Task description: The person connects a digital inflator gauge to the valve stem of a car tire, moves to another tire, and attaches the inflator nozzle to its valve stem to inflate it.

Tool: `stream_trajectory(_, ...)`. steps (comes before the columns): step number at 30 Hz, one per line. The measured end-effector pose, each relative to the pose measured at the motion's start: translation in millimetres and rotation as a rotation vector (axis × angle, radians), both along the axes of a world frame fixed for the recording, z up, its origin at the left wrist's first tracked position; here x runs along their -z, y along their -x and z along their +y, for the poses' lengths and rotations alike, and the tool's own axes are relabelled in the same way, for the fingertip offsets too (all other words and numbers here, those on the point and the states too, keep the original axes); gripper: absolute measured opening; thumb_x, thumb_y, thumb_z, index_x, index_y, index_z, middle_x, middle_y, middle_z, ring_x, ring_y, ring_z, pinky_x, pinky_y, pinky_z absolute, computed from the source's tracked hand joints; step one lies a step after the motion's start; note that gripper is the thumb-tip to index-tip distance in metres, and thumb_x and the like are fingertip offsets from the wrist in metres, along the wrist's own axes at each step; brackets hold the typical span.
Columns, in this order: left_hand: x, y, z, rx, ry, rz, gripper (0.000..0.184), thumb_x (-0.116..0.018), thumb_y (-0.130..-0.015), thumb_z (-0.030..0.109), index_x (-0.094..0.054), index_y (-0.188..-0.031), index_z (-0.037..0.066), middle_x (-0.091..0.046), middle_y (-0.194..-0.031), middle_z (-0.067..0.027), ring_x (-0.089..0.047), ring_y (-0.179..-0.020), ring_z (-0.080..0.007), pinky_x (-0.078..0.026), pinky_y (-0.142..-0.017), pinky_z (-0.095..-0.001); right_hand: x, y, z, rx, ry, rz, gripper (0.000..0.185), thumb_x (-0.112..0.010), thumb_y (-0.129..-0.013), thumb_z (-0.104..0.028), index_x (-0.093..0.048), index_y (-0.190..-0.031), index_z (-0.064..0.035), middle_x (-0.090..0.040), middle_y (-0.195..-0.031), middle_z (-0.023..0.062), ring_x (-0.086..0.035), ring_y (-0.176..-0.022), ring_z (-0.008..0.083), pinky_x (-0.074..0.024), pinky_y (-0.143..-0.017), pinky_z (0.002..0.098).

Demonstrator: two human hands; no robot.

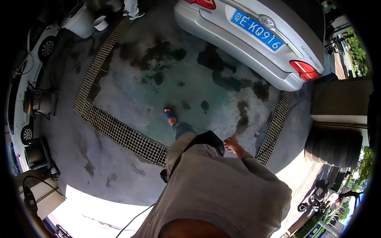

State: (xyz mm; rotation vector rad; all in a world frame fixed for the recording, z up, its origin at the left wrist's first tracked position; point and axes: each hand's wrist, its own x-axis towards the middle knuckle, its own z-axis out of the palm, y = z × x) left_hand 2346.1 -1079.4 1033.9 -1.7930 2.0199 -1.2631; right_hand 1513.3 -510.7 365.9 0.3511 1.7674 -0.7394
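My right hand (231, 145) is low beside my waist, its fingers curled; anything inside them is too small to make out. Close to it, a black item (213, 139) lies against the front of my grey shirt (222, 186). My left hand is out of sight. Ahead of my body, one foot in a blue slipper (170, 115) rests on the wet-stained concrete floor (135, 95).
A silver car (234, 43) stands at upper right. Metal drain grating (123, 137) crosses the floor. A person's legs (131, 8), a white tub (79, 23) and a small bucket (100, 23) are at upper left, a white car (35, 67) at left, stacked tires (333, 146) at right.
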Motion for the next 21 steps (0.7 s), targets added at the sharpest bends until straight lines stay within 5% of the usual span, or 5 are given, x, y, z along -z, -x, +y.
stream_trajectory(4, -21, 55, -154, 0.236, 0.106, -0.075, 0.075, -0.060, -0.087, 0.061, -0.051, -0.147, 0.016, -0.060, -0.139, -0.0137, -0.051, -0.122, -0.0581, -0.040, -0.096, -0.0728, 7, -13, -115, -0.130, -0.023, 0.020, 0.020, -0.063, -0.092, -0.009, -0.061, -0.076, 0.0033, -0.060, -0.069, 0.0142, -0.049, -0.049, 0.0198, -0.0350, -0.040, 0.0360)
stream_trajectory(6, -1, 98, -245, 0.439, 0.157, -0.299, 0.049, -0.066, -0.083, 0.054, -0.077, -0.089, 0.007, -0.074, -0.104, -0.0164, -0.063, -0.109, -0.0403, -0.047, -0.074, -0.0596, -7, -2, -211, -0.241, 0.021, 0.148, 0.016, -0.067, -0.088, -0.009, -0.064, -0.077, 0.0026, -0.063, -0.071, 0.0157, -0.057, -0.056, 0.0239, -0.0400, -0.044, 0.0379)
stream_trajectory(8, 63, 58, -323, 0.329, 0.146, 0.049, 0.070, -0.050, -0.086, -0.004, -0.041, -0.152, 0.014, -0.053, -0.135, -0.0201, -0.051, -0.122, -0.0446, -0.041, -0.102, -0.0582, -12, 21, -290, -0.186, 0.132, 0.093, 0.016, -0.063, -0.090, -0.011, -0.062, -0.077, -0.0016, -0.061, -0.072, 0.0115, -0.056, -0.059, 0.0229, -0.0402, -0.047, 0.0381)
stream_trajectory(14, 229, 230, -388, 0.271, -0.202, 0.621, 0.063, -0.053, -0.079, -0.007, -0.049, -0.142, 0.002, -0.050, -0.140, -0.0267, -0.047, -0.129, -0.0469, -0.040, -0.107, -0.0530, 169, 134, -474, -0.727, 0.825, 0.435, 0.025, -0.047, -0.099, -0.020, -0.040, -0.076, -0.0152, -0.038, -0.070, -0.0025, -0.034, -0.056, 0.0127, -0.0257, -0.050, 0.0322)
stream_trajectory(21, 451, 369, -483, 0.534, -0.467, 1.074, 0.074, -0.062, -0.070, -0.006, -0.052, -0.143, 0.006, -0.057, -0.129, -0.0215, -0.051, -0.122, -0.0454, -0.040, -0.106, -0.0506, 8, 70, -633, 0.326, 0.406, -0.150, 0.032, -0.044, -0.100, -0.020, -0.035, -0.070, -0.0172, -0.030, -0.064, -0.0046, -0.025, -0.051, 0.0111, -0.0176, -0.048, 0.0313)
